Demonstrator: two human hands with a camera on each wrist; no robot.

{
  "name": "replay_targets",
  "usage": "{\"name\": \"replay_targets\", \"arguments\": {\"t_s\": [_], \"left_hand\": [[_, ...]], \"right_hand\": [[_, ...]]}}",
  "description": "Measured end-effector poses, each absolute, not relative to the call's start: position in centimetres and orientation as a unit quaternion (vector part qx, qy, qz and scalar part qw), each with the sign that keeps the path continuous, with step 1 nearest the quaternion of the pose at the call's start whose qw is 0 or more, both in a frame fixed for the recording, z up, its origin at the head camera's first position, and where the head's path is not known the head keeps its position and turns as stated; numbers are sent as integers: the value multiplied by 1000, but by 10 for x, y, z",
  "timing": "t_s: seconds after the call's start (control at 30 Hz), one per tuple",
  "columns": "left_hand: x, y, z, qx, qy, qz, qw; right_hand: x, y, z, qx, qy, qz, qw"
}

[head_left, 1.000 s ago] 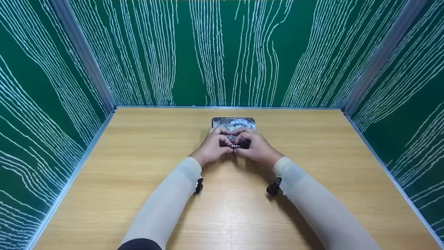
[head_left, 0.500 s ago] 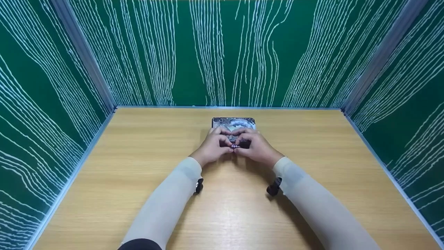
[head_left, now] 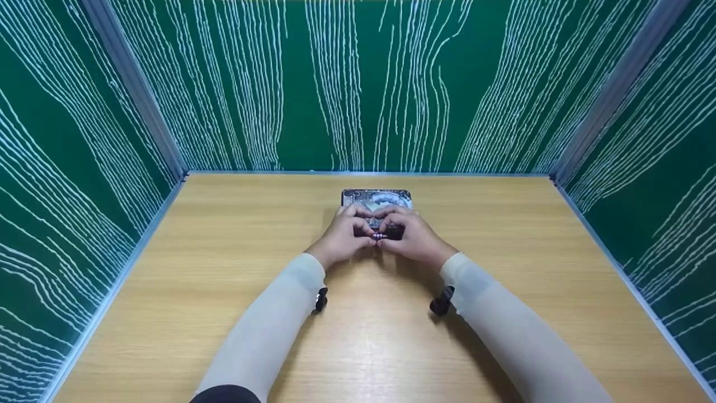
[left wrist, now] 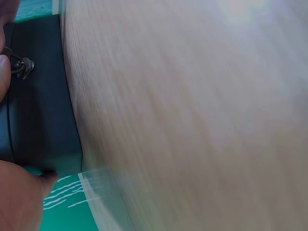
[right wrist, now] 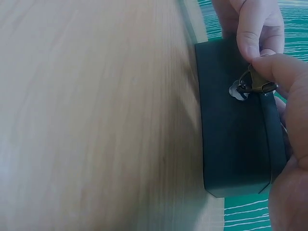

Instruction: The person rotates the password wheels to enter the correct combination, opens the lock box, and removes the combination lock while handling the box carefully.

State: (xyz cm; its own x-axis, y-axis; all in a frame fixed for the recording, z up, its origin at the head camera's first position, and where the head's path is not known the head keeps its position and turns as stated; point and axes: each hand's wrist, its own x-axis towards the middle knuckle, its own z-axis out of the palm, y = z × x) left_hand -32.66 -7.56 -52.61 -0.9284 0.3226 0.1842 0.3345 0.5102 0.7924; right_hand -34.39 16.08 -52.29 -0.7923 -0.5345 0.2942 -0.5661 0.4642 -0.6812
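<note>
A dark box [right wrist: 236,139] with a printed picture on its lid [head_left: 386,198] stands at the far middle of the table. On its front, a small bronze-coloured padlock [right wrist: 262,85] hangs by a ring from a silvery plate [left wrist: 28,68]; in the head view it shows as a little striped piece. My left hand [head_left: 344,238] and right hand [head_left: 414,238] come in from either side, thumbs and index fingers pinching at the padlock, fingertips nearly meeting. Their other fingers lie over the lid's front edge. Part of the padlock is covered by the fingertips.
The box rests on a light wooden table [head_left: 358,324]. Green walls [head_left: 492,67] with white wavy lines rise behind and at both sides, with grey corner posts [head_left: 140,84]. Dark wrist cameras [head_left: 442,302] sit on the pale sleeves.
The striped piece between the fingertips looks slightly turned or shifted. Both hands and the box stay in the same place.
</note>
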Motion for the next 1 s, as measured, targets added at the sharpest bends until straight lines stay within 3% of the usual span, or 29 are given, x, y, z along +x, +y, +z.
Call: {"name": "replay_targets", "arguments": {"t_s": [0.3, 0.53, 1.0], "left_hand": [[-342, -81, -544, -215, -857, -468, 17], [-327, -76, -528, -198, -870, -452, 8], [-328, -76, -527, -192, -870, -455, 4]], "right_hand": [[-344, 160, -522, 328, -854, 404, 23], [-343, 160, -522, 325, -854, 407, 17], [-342, 159, -520, 323, -855, 406, 14]]}}
